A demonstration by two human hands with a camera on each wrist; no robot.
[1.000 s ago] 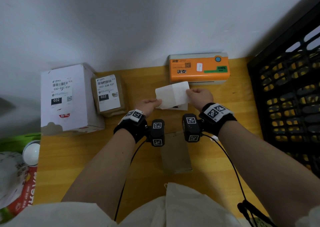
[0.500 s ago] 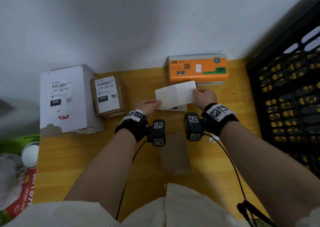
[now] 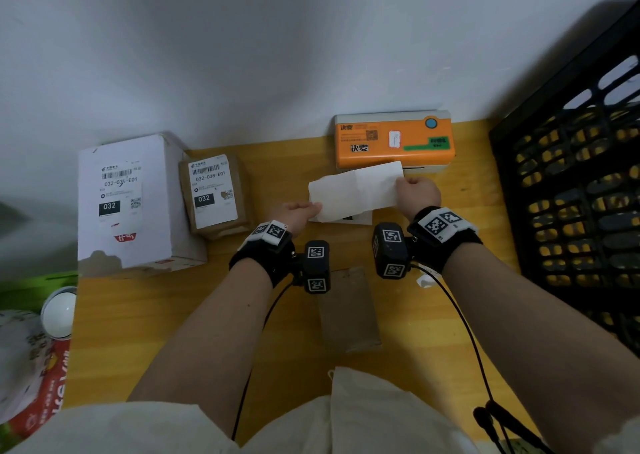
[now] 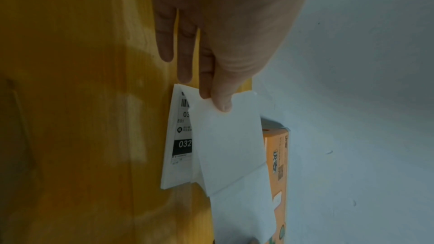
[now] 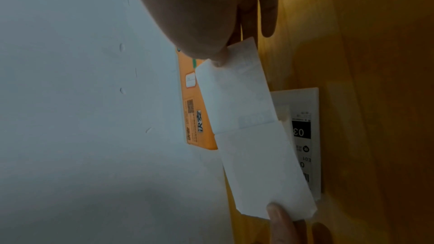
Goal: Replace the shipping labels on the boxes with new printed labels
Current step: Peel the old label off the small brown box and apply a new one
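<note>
Both hands hold a white label strip [image 3: 356, 190] stretched in the air in front of the orange label printer [image 3: 393, 140]. My left hand [image 3: 298, 212] pinches its left end between thumb and forefinger [image 4: 217, 97]. My right hand [image 3: 417, 192] pinches its right end [image 5: 220, 58]. A crease crosses the strip [image 5: 249, 129] near its middle. Under it a printed label marked 032 [image 4: 179, 136] lies flat on the wooden table [image 3: 166, 315]. A white box [image 3: 128, 204] and a small brown box [image 3: 214, 195], each with a 032 label, stand at the left.
A bare brown parcel [image 3: 348, 309] lies on the table near me, between my forearms. A black slatted crate [image 3: 575, 190] fills the right side. A white wall backs the table. Bags and a round white lid [image 3: 59, 311] sit off the table's left edge.
My right hand has drawn the strip's right end further right and slightly up, so the strip is stretched longer. My left hand has held its place.
</note>
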